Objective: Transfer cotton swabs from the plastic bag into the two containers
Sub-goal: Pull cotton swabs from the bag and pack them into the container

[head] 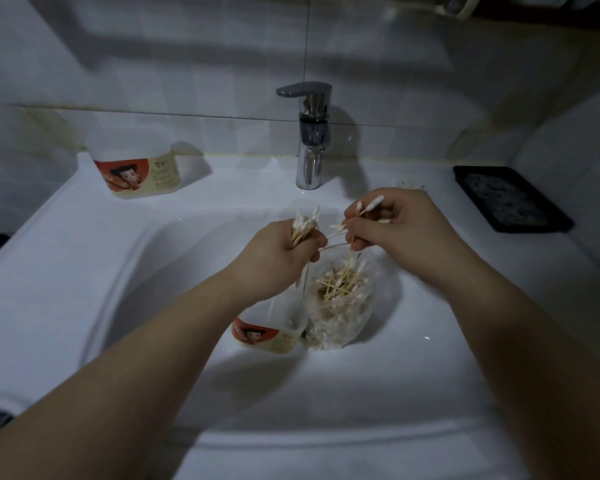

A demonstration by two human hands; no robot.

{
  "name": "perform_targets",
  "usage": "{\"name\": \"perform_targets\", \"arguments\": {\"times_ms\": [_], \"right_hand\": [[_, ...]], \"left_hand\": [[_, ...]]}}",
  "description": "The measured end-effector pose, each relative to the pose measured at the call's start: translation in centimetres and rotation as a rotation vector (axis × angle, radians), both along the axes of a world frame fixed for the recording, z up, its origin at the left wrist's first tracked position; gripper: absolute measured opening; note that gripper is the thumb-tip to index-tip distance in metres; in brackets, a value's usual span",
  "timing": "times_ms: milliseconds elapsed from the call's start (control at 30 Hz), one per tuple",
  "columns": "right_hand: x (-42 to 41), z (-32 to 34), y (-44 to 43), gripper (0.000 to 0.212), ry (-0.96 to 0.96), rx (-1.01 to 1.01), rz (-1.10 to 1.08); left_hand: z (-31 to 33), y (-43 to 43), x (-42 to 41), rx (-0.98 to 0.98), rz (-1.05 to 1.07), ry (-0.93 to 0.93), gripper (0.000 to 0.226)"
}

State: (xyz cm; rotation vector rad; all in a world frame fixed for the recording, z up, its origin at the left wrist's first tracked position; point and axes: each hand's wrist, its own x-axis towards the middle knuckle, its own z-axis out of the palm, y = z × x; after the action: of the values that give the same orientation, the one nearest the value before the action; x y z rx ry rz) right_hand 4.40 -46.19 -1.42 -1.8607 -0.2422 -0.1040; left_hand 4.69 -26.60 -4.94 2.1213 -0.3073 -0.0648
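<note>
Nearest, two bare forearms reach in from 7 and 5 o'clock over the white sink (pixel 94 258). Low in the basin, at 6 o'clock of the hands, stands the near container (pixel 274 332). It is a pale tub with a red-and-cream picture label, and the left wrist hides its top. Touching it on its 3 o'clock side is the plastic bag (pixel 355 322), clear and mouth upward. It holds a heap of cotton swabs (pixel 340 284), wooden sticks and white tips lying crosswise.

Above the bag, the left hand (pixel 274 261) has its grip closed round a bundle (pixel 305 225) of swabs, their white tips standing out of the fist toward 12 o'clock. A thin pinkish strip (pixel 333 244) runs from this hand to the other across the bag's mouth. I cannot tell whether any finger pinches it.

The right hand (pixel 402 223) is at 3 o'clock of the left, close but not touching. Its grip is curled on a few swabs (pixel 371 204) held between thumb and fingers, their tips pointing to 1 o'clock. More sticks poke out below its fingers toward the bag.

Farther off, at 10 o'clock, the far container (pixel 136 168) stands upright on the sink's flat worktop. It bears the same label and is well apart from the hands. A chrome faucet (pixel 310 133) rises at 12 o'clock. At 2 o'clock a black tray (pixel 510 199) lies on the worktop, with white wall tiles (pixel 187 46) behind.
</note>
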Motion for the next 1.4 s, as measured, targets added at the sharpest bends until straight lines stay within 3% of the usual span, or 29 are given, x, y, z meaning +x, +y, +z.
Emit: {"name": "perform_targets", "arguments": {"times_ms": [433,633,767,867,1033,1133,1267,1400], "right_hand": [[-0.1,-0.1,0.0,0.018,-0.013,-0.034,0.038],[0.3,-0.4,-0.1,0.012,-0.002,0.011,-0.02],[0.3,-0.1,-0.3,0.012,0.014,0.05,-0.028],[0.0,-0.2,0.0,0.011,0.04,-0.012,0.028],[-0.6,-0.1,0.4,0.008,0.044,-0.159,0.076],[-0.7,-0.3,0.4,0.024,0.033,-0.26,0.092],[-1.0,-0.6,0.8,0.056,0.026,-0.376,0.11],[-1.3,-0.5,1.3,0.068,0.012,-0.408,0.09]], "left_hand": [[0.1,0.1,-0.4,-0.112,-0.134,0.007,0.021],[0.4,-0.3,-0.6,-0.162,-0.007,0.144,0.021],[0.5,-0.4,-0.3,-0.365,0.128,0.244,0.027],[0.4,-0.4,-0.1,-0.436,0.11,0.208,0.035],[0.2,-0.5,-0.6,-0.296,0.04,0.044,0.045],[0.0,-0.4,-0.4,-0.185,0.033,-0.061,0.036],[0.1,-0.6,-0.6,-0.191,0.065,-0.062,0.031],[-0.4,-0.9,-0.5,-0.235,0.154,-0.108,0.035]]}}
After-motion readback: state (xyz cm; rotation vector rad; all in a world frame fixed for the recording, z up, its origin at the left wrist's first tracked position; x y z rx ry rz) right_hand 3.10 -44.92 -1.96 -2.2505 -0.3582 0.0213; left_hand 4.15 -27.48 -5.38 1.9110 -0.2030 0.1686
